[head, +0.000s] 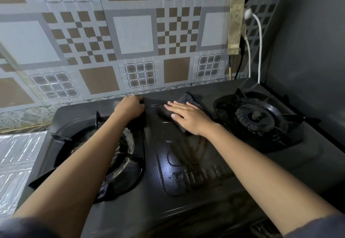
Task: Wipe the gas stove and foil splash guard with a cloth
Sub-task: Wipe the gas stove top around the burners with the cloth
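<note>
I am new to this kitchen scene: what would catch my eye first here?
The right hand presses flat on a dark cloth at the middle rear of the black gas stove. The left hand grips the stove's back edge, below the patterned splash guard.

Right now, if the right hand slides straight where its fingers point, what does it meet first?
Probably the left hand at the back edge of the stove, or the tiled wall; depth unclear.

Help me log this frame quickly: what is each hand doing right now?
Left hand: fingers curled over the rear edge of the gas stove, seemingly gripping it.
Right hand: open, fingers straight, pressing the cloth flat.
</note>
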{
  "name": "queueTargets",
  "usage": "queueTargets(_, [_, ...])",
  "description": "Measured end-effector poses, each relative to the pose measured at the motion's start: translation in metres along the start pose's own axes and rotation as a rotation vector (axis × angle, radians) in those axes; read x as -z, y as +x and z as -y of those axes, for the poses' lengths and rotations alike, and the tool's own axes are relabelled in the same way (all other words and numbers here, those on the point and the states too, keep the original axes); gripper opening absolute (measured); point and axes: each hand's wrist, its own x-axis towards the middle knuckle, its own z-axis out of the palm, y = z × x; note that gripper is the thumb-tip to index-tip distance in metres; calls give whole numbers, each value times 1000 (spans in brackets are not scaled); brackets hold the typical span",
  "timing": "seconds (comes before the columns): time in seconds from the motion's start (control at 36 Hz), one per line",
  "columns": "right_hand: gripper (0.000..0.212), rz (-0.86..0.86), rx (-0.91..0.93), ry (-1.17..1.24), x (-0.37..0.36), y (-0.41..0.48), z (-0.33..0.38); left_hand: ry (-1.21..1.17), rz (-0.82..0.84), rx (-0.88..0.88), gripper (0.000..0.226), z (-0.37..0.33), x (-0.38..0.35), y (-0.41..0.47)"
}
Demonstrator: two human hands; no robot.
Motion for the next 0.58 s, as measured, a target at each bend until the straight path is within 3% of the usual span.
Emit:
queueTargets(0.33, [50, -75, -307, -49, 1, 5, -19, 181, 0, -33, 31, -25, -12, -2])
queueTargets(0.58, [51, -168, -477, -44, -6, -14, -9, 191, 43, -216, 38, -56, -27, -26])
